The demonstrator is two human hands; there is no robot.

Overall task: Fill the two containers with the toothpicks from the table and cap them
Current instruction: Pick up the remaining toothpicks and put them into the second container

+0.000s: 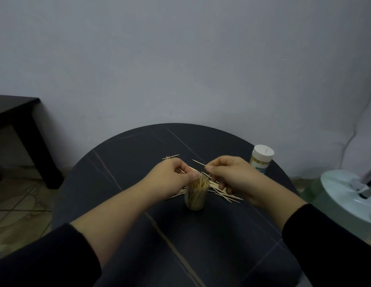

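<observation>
1. Lower corners of the frame: black sleeves (35, 255) end at bare forearms that reach up-frame over the round dark table (139, 235), a smooth matt top crossed by thin pale vein lines.
2. Centre: the open clear cylindrical plastic container (196, 195) stands upright and uncapped, packed nearly full with upright pale sticks.
3. Left hand (176, 172), just left of the container mouth: fingers curled, thumb pressed to forefinger, apparently pinching a few toothpicks at the rim.
4. Right hand (230, 177), just right of the mouth: thumb and forefinger pinch a single toothpick (198, 162); the other fingers curl low over the pile.
5. Step in hand, as judged: topping up the second container. The next move calls for turning each stick upright and threading it into the few gaps left. No loose cap is visible.
6. Behind and right of the container: loose pale wooden toothpicks (226, 195), thin, pointed and crossed.
7. Right, at the table's far edge: a white-capped clear container (262, 154), filled and closed.
8. Beyond: a dark square side table (19, 112) at left and a pale grey wall (180, 59).
</observation>
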